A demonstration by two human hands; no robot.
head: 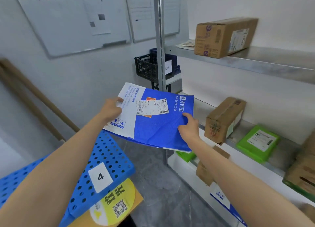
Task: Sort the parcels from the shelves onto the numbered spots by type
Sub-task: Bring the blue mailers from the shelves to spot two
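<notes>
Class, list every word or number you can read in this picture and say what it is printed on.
"4": white label on the blue perforated panel.
"支付宝": blue mailer.
Too small or blurred: shipping label, whiteboard writing, cardboard box print, yellow sticker.

You hold a flat blue and white mailer bag (pixel 153 124) in the air with both hands. Your left hand (pixel 111 109) pinches its white end and your right hand (pixel 188 126) grips its blue edge. Below, on your left, lies a blue perforated board (pixel 105 151) with a label "4" (pixel 100 177). On your right, metal shelves (pixel 255 63) carry a cardboard box (pixel 223 119) near a green parcel (pixel 257 143).
</notes>
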